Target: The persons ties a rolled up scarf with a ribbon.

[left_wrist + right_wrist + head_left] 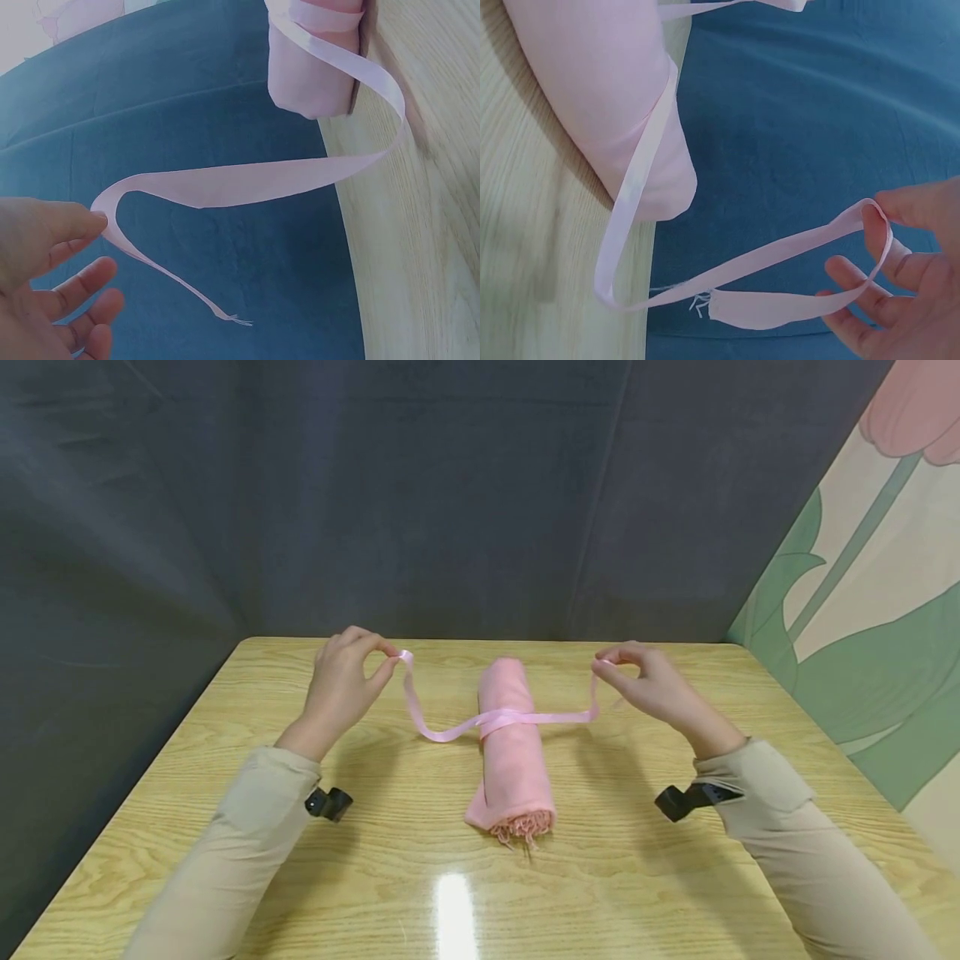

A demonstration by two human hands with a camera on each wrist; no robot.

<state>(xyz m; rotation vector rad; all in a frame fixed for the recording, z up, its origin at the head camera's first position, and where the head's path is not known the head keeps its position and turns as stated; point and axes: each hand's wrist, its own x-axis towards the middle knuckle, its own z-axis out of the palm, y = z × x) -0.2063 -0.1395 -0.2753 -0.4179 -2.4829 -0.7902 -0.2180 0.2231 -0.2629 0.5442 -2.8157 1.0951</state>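
Cloth roll (pixel 517 768), pink, one, lying on the table (pixel 390 852) midway between the side edges, plain end just inside the far edge, fringed end toward the near side; underside hidden, partly cut off in both wrist views. Ribbon (pixel 558 718), pink, one, around the roll and crossing on top; whether knotted, cannot be told; frayed ends visible in the wrist views, faint from the head. Left hand (pixel 341 681): ribbon pinched between thumb and forefinger, near the far left corner. Right hand (pixel 652 685): ribbon likewise pinched, toward the far right corner. Near table edge out of frame; far edge meets a dark curtain (pixel 420 510); bare wood extends from roll to both side edges.
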